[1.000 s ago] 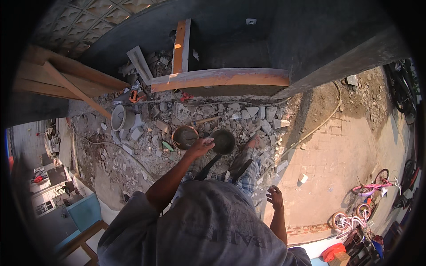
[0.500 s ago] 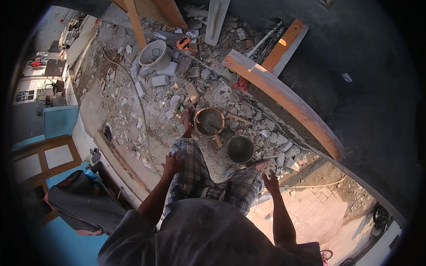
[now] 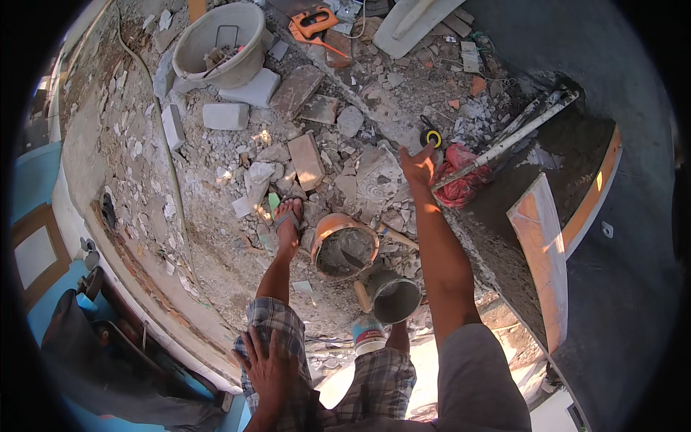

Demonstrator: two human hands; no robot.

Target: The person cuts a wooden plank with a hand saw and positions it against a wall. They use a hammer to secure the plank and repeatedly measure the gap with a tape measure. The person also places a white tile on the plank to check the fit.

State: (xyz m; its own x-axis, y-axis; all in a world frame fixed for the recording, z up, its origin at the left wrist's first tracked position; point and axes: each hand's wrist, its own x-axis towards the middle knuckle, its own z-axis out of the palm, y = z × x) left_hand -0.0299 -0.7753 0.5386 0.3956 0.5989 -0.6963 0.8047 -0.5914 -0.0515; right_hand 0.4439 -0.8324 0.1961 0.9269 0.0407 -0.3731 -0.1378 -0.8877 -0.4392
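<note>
My left hand [image 3: 266, 367] lies on my left knee, its fingers spread over the checked shorts; it holds nothing. Stretched far forward, my right hand [image 3: 419, 167] has its fingers apart. Its fingertips are close to a small round yellow-and-black thing [image 3: 431, 138], perhaps a tape measure; whether they touch it I cannot tell. Beside that hand lies a crumpled red plastic bag [image 3: 464, 176]. Between my feet and the rubble stands an orange-rimmed bucket [image 3: 338, 225] of grey mortar, with a trowel blade [image 3: 353, 259] in it. A dark bucket [image 3: 397, 299] tilts next to it.
Broken tiles and bricks cover the ground. A large pale tub [image 3: 252, 65], white blocks [image 3: 225, 117] and an orange-handled saw [image 3: 313, 25] lie farther off. White pipes [image 3: 511, 140] and orange-edged boards [image 3: 543, 252] lie to the right by the dark wall. A hose [image 3: 169, 173] runs on the left.
My right hand has moved from beside my right knee far forward to the yellow-and-black thing. My left hand stays at my knee. The view has shifted closer to the rubble.
</note>
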